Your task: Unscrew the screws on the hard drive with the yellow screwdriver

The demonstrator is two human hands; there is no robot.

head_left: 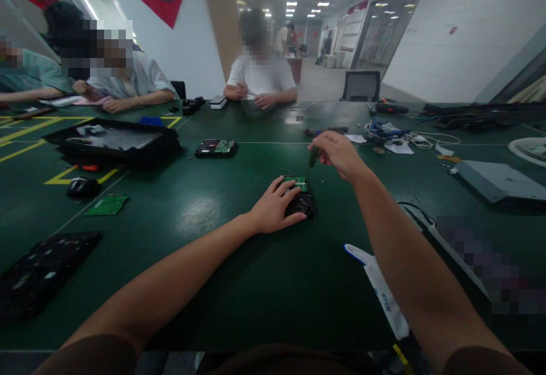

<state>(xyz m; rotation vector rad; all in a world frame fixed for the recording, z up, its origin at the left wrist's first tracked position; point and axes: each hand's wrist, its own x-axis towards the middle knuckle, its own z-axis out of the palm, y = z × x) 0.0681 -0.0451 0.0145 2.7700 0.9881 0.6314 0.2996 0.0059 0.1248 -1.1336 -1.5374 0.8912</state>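
Your right hand (335, 153) has its fingers pinched around the dark green handle of a screwdriver (313, 156), its slim shaft pointing down at the far right corner of a black device (305, 209). Whether the tip touches is too small to tell. You hold it near upright, probably so that it meets the surface squarely.

Your left hand (275, 207) lies across the device with its fingers spread apart, resting on it rather than gripping a tool; the likely reason is to stop it sliding on the smooth, faintly glossy green bench (239, 295). The device sits around the bench's middle, well in from the near edge. It is a flat, boxy block of dark casing, with a green circuit board (301, 181) at the end towards the far edge.

Further out, a similar board-topped block (216, 148) lies to your left, nearer the far edge. Beyond it to the left stands a shallow black tray (115, 157); on its near side are a rounded mouse (82, 187) and a loose, thin green board (106, 205). A dark, ribbed panel (46, 270) fills the near left corner. To your right, a pale, blue-rimmed strip (386, 295) reaches the near edge, and a flat grey metal case (499, 181) lies towards the right edge.
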